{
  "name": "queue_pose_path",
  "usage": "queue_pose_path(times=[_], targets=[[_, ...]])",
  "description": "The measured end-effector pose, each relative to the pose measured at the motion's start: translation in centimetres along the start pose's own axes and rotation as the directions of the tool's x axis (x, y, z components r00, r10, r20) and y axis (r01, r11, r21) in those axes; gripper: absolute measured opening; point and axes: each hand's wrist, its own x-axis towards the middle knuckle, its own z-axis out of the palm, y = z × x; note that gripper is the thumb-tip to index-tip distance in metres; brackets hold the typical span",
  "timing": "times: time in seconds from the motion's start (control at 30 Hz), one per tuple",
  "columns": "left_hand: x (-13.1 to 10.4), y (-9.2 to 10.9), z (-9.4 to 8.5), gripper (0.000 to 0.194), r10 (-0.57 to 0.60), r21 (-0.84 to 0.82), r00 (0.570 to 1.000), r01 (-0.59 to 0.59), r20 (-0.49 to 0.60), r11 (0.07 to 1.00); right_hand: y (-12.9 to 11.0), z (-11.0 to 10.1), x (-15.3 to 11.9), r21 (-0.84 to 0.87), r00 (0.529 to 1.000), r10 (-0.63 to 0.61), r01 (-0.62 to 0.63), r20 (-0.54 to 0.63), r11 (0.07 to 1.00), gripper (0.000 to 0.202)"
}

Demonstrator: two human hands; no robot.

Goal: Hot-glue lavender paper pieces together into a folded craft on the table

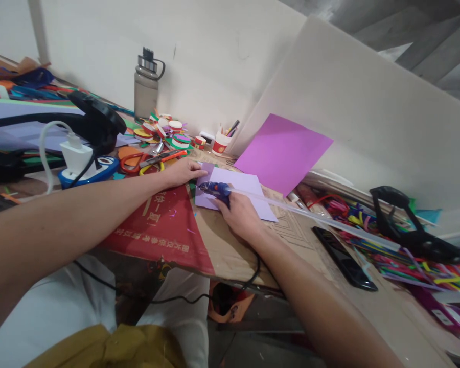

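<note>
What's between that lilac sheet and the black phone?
In the head view, brown cardboard with dark lines lies between the lilac sheet and the black phone; a long clear stick crosses that stretch.

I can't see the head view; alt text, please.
The right hand holds a blue glue gun with a clear glue stick, its nozzle near the left edge of a lilac sheet; the left hand rests at a darker purple strip. A black phone lies to the right.
</note>
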Motion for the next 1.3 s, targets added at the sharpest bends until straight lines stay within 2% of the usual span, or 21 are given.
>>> queue_pose_path(times=[0.23, 0.53, 0.9, 1.07, 1.3], targets=[[0.0, 0.1, 0.0, 0.038, 0.005, -0.017, 1.000, -0.005, 0.012, 1.000, -0.2, 0.1, 0.2, 0.016, 1.000, -0.003, 0.003, 0.000, 1.000, 0.028], [-0.1, 0.2, 0.0, 0.040, -0.004, 0.070, 1.000, 0.005, -0.006, 0.998, 0.4, 0.1, 0.2, -0.001, 1.000, -0.017, 0.017, -0.018, 1.000, 0.031], [-0.2, 0.4, -0.2, 0.041, -0.009, 0.075, 1.000, 0.010, -0.007, 0.997, 0.6, 0.2, 0.3, 0.027, 0.998, -0.040, 0.041, -0.040, 0.999, 0.030], [-0.3, 0.5, -0.2, 0.042, -0.018, 0.088, 1.000, 0.018, -0.003, 0.996, 0.3, 0.3, 0.5, 0.026, 1.000, -0.016, 0.017, -0.019, 1.000, 0.032], [-0.3, 0.7, -0.3, 0.042, -0.029, 0.091, 1.000, 0.030, -0.008, 0.995, 0.6, -0.7, 0.3, 0.022, 1.000, 0.020, -0.020, 0.010, 1.000, 0.032]])
